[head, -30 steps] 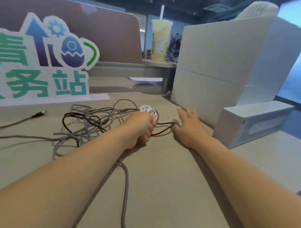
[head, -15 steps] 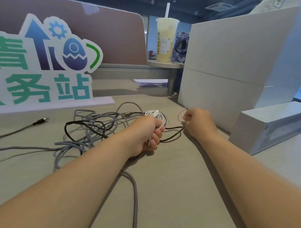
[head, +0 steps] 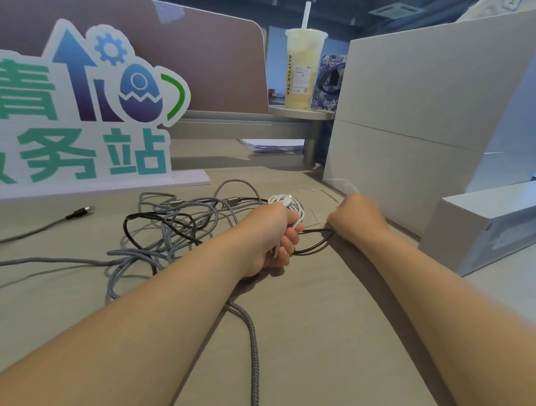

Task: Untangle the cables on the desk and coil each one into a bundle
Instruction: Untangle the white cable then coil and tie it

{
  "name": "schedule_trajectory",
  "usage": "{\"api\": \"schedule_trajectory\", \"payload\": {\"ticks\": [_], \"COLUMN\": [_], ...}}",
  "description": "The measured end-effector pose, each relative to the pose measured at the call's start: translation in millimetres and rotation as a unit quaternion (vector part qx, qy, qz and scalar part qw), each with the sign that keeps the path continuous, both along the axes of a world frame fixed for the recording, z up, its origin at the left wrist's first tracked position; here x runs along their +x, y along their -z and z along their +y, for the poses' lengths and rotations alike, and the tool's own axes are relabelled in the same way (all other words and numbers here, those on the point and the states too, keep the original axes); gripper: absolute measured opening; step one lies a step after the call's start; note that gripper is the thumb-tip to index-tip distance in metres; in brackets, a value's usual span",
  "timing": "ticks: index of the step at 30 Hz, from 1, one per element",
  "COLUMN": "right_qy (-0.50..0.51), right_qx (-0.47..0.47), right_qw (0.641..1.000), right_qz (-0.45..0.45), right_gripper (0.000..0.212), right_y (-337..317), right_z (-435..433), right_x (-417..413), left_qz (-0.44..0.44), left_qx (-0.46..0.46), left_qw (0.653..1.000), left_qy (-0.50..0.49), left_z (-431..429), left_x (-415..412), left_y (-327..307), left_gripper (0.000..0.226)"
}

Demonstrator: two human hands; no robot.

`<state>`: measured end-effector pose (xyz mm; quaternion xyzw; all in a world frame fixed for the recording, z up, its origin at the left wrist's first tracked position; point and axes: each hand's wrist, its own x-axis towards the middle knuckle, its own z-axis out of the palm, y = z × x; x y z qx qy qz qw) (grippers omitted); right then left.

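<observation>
My left hand grips a coiled white cable, its loops sticking out above and below my fist. Just to the right, my right hand is curled and pinches a thin white strand, which is blurred and rises from my fingers. A black cable loops on the desk between both hands and runs left into a tangle of grey braided cables. One grey braided cable runs under my left forearm toward the near edge.
A cut-out sign stands at the back left, with a loose cable plug in front of it. A large white box and a smaller white box stand on the right. A drink cup stands on a raised shelf behind.
My right hand went from lying flat on the desk to a curled pinch, lifting the thin white strand. My left hand has kept its grip on the white coil.
</observation>
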<state>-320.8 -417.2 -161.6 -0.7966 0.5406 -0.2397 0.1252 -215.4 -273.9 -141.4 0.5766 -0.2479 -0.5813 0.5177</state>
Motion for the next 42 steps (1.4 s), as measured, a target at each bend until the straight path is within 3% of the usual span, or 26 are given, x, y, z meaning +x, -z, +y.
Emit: {"api": "schedule_trajectory", "payload": {"ticks": [5,11,13,15,18,20,28,31,34,36,39,40,42], "right_qy": [-0.095,-0.103,-0.111,-0.112,-0.067,-0.034,-0.042,-0.113,-0.183,-0.228,-0.309,-0.324,-0.338], "right_qx": [-0.025,-0.026,-0.047,-0.06,-0.083,-0.066,0.047,0.113,0.201,0.334,0.544,0.584,0.605], "right_qw": [0.995,0.991,0.992,0.987,0.947,0.917,0.913,0.9,0.889,0.85,0.737,0.705,0.685], "right_qz": [0.015,0.076,0.027,-0.102,-0.304,-0.393,-0.404,-0.405,-0.368,-0.338,-0.255,-0.24,-0.225], "right_gripper": [0.005,0.016,0.011,0.012,0.013,0.014,0.023,0.029,0.011,0.017,0.028,0.028,0.023], "right_y": [1,3,2,-4,-24,-42,-116,-129,-126,-113,-86,-77,-59], "right_z": [0,-5,-3,1,15,28,109,155,216,261,325,340,357], "right_x": [-7,-6,-6,-7,-12,-15,5,37,85,118,154,162,178], "left_qz": [-0.022,-0.021,-0.021,-0.025,-0.042,-0.04,-0.102,-0.11,-0.089,-0.049,0.007,0.005,-0.014], "left_qx": [0.003,0.0,-0.002,-0.006,-0.025,-0.058,-0.15,-0.159,-0.173,-0.184,-0.186,-0.18,-0.164], "left_qw": [1.0,1.0,1.0,1.0,0.999,0.997,0.981,0.975,0.965,0.959,0.952,0.948,0.933], "left_qy": [-0.004,-0.002,-0.002,0.0,-0.008,-0.014,-0.072,-0.112,-0.177,-0.208,-0.243,-0.263,-0.319], "left_z": [0,-1,-1,-1,2,6,79,124,181,220,274,290,318], "left_x": [-2,-1,-1,-1,-5,-7,19,42,71,90,122,133,154], "left_y": [-1,-1,0,1,-2,-10,-70,-77,-77,-72,-56,-49,-33], "left_gripper": [0.028,0.028,0.028,0.029,0.027,0.026,0.027,0.026,0.02,0.016,0.016,0.019,0.022]}}
